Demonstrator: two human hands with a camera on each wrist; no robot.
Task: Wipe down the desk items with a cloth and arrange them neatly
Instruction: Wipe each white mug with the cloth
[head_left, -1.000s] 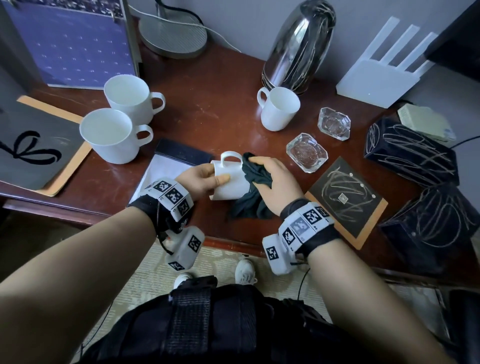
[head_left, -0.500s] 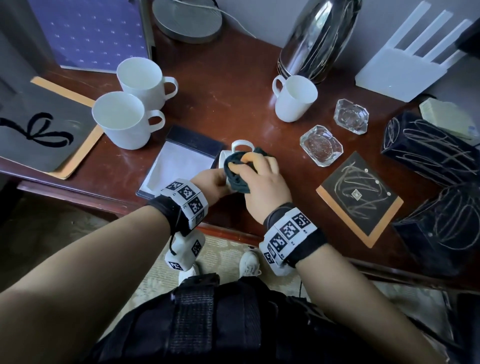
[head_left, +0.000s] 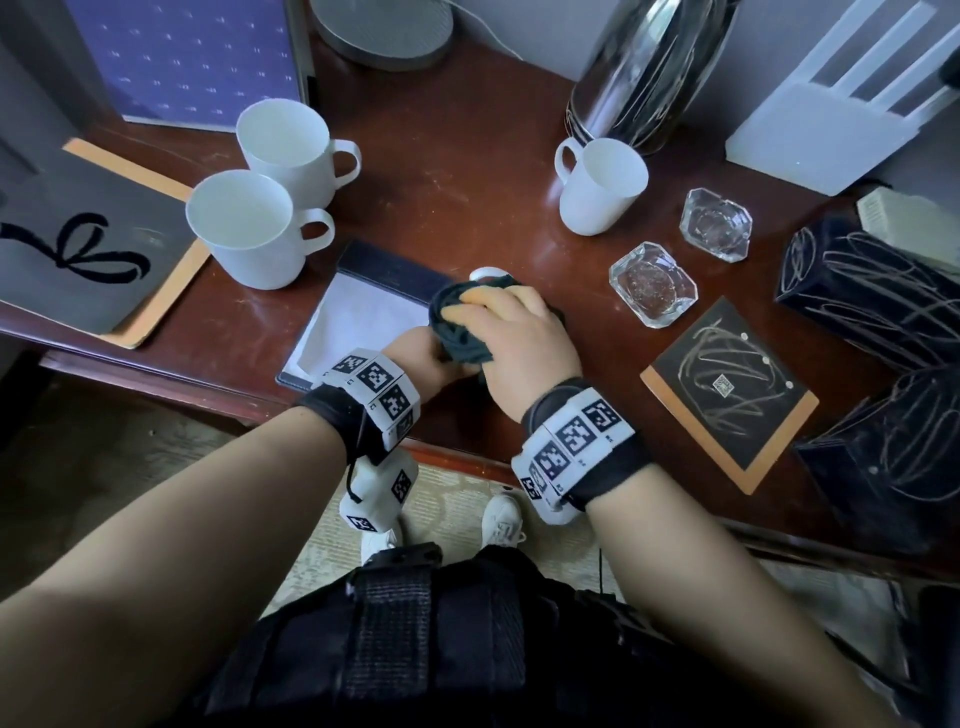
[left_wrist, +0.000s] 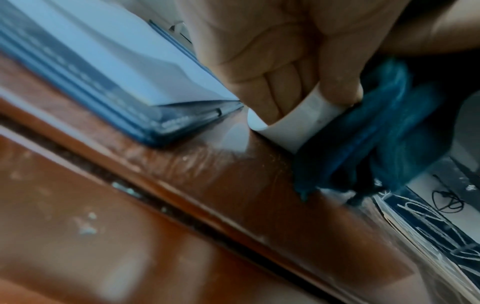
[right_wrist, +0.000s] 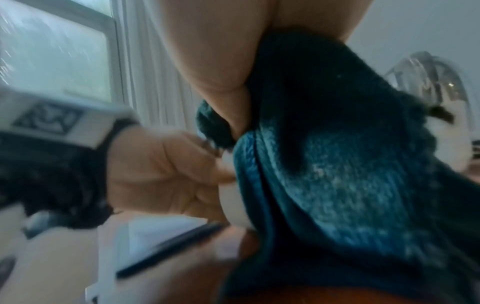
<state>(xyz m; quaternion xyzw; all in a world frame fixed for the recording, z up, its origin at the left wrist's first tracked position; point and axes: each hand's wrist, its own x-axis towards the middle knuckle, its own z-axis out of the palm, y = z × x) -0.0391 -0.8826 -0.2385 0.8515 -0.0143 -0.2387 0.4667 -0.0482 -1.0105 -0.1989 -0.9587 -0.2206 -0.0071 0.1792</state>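
The wooden desk (head_left: 467, 156) bore the small white cup (left_wrist: 293, 123) at its front edge, beside a notepad (head_left: 363, 312). The dark teal cloth (head_left: 462, 332) covered most of it. The right hand (head_left: 514, 343) curled round the cloth; the left hand (head_left: 415, 358) gripped the cup. Only the left wrist view showed the fingers (left_wrist: 275, 96) wrapping the cup's wall.

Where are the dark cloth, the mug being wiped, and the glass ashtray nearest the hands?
dark cloth (head_left: 460, 338): head view, on the bunched folds under the right hand.
mug being wiped (left_wrist: 296, 123): left wrist view, on its white wall below the fingers.
glass ashtray (head_left: 652, 283): head view, on its central bowl.
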